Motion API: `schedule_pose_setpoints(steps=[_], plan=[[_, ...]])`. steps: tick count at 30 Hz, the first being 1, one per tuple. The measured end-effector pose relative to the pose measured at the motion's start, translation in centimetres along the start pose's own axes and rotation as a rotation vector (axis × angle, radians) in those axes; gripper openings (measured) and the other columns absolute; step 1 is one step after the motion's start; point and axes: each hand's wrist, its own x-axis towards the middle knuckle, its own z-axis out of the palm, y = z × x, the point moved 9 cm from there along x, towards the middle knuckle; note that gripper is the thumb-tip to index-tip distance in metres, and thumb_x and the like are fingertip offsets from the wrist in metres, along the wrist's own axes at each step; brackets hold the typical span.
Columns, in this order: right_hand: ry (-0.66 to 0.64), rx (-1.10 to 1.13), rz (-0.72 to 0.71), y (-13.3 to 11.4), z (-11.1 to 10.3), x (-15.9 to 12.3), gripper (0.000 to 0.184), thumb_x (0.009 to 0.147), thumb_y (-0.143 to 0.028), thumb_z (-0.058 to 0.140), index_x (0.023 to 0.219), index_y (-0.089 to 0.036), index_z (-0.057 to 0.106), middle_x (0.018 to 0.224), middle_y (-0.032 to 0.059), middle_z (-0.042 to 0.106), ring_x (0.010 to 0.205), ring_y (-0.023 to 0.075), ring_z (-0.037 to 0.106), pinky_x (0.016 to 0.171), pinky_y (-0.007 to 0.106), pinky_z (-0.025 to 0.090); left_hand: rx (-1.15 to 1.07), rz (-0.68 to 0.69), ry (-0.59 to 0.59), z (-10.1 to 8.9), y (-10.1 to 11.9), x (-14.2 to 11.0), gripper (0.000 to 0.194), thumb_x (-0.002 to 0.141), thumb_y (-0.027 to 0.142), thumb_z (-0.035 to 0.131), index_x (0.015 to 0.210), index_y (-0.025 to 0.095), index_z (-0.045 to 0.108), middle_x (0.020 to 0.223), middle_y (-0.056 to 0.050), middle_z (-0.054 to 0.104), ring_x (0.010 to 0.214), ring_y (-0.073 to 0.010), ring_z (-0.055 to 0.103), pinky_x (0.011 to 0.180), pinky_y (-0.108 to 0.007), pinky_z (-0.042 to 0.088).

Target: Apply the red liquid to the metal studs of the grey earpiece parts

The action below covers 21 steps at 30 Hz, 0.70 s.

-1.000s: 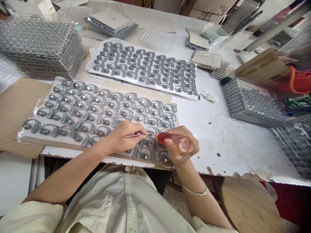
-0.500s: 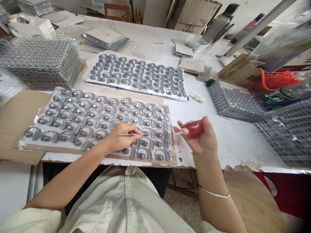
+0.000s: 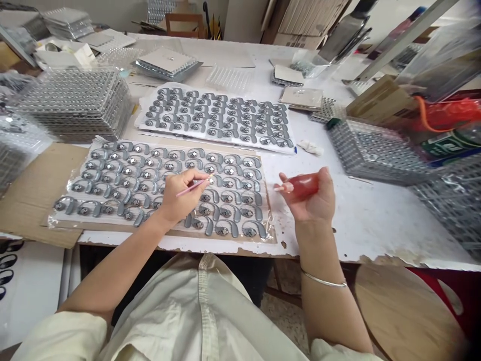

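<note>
My left hand (image 3: pixel 180 193) pinches a thin pink stick (image 3: pixel 192 187), its tip touching one of the grey ear-hook parts (image 3: pixel 210 180) on the near sheet (image 3: pixel 80 218). That sheet lies on cardboard (image 3: pixel 33 195) and carries several rows of grey hooks with shiny round centres. My right hand (image 3: pixel 313 198) is curled round a small red bottle (image 3: pixel 300 185), held above the bare table to the right of the sheet, nozzle pointing left. A second sheet of the same parts (image 3: pixel 218 118) lies farther back.
Stacks of clear blister trays (image 3: pixel 75 103) stand at the left. More grid trays (image 3: pixel 372 150) sit at the right, with cardboard boxes (image 3: pixel 379 100) and an orange bag behind. A round wooden stool (image 3: pixel 406 311) is below the chipped table edge (image 3: pixel 376 258).
My right hand drew the red bottle away from the sheet to the right and turned it sideways. My left hand moved the stick's tip up to a hook one row farther back.
</note>
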Motion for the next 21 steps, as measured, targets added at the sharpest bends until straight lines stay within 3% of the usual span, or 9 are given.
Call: schedule_pose_setpoints(steps=[3, 5, 9, 12, 17, 21], plan=[[0.019, 0.019, -0.117, -1.5, 0.2, -1.5, 0.053, 0.064, -0.065, 0.072, 0.058, -0.018, 0.051, 0.052, -0.0028, 0.05, 0.05, 0.0162, 0.058, 0.05, 0.033, 0.055, 0.1, 0.392, -0.099, 0.1, 4.5, -2.6, 0.01, 0.082, 0.009, 0.064, 0.091, 0.014, 0.068, 0.082, -0.005, 0.075, 0.068, -0.0136, 0.071, 0.057, -0.02, 0.055], [0.029, 0.011, -0.188, -2.1, 0.6, -3.2, 0.056, 0.065, -0.069, 0.069, 0.057, -0.017, 0.052, 0.052, -0.002, 0.049, 0.046, 0.0133, 0.054, 0.042, 0.026, 0.049, 0.081, 0.519, -0.202, 0.8, 6.1, -4.9, 0.015, 0.083, 0.005, 0.061, 0.095, 0.013, 0.065, 0.086, -0.006, 0.075, 0.077, -0.0148, 0.073, 0.063, -0.02, 0.059], [0.056, -0.031, -0.189, -1.0, 1.8, -6.1, 0.061, 0.06, -0.077, 0.067, 0.066, -0.016, 0.059, 0.058, 0.0002, 0.054, 0.041, 0.0116, 0.051, 0.031, 0.021, 0.038, 0.076, 0.527, -0.267, 2.2, 6.4, -7.4, 0.017, 0.083, 0.004, 0.057, 0.096, 0.013, 0.061, 0.089, -0.009, 0.075, 0.086, -0.0186, 0.073, 0.07, -0.026, 0.061], [-0.016, -0.074, -0.195, 0.0, 3.2, -7.4, 0.06, 0.064, -0.076, 0.067, 0.077, -0.018, 0.062, 0.069, 0.0018, 0.061, 0.045, 0.0139, 0.056, 0.03, 0.021, 0.038, 0.075, 0.507, -0.259, 2.9, 5.9, -7.8, 0.016, 0.084, 0.004, 0.055, 0.094, 0.014, 0.06, 0.085, -0.008, 0.075, 0.084, -0.0183, 0.073, 0.07, -0.026, 0.061], [-0.207, -0.163, -0.285, 0.3, 5.2, -8.5, 0.039, 0.074, -0.057, 0.071, 0.088, -0.022, 0.063, 0.086, 0.0025, 0.063, 0.055, 0.0157, 0.061, 0.037, 0.023, 0.042, 0.157, 0.548, -0.267, 3.5, 5.9, -7.7, 0.017, 0.084, 0.003, 0.049, 0.092, 0.014, 0.06, 0.085, -0.008, 0.075, 0.082, -0.0175, 0.073, 0.068, -0.026, 0.06], [-0.247, -0.249, -0.404, 0.1, 5.9, -9.6, 0.031, 0.071, -0.041, 0.078, 0.091, -0.023, 0.064, 0.089, 0.0023, 0.063, 0.062, 0.016, 0.061, 0.042, 0.023, 0.043, 0.325, 0.64, -0.28, 4.0, 6.8, -8.2, 0.017, 0.087, 0.006, 0.045, 0.086, 0.012, 0.061, 0.084, -0.01, 0.074, 0.069, -0.0158, 0.071, 0.054, -0.025, 0.055]])
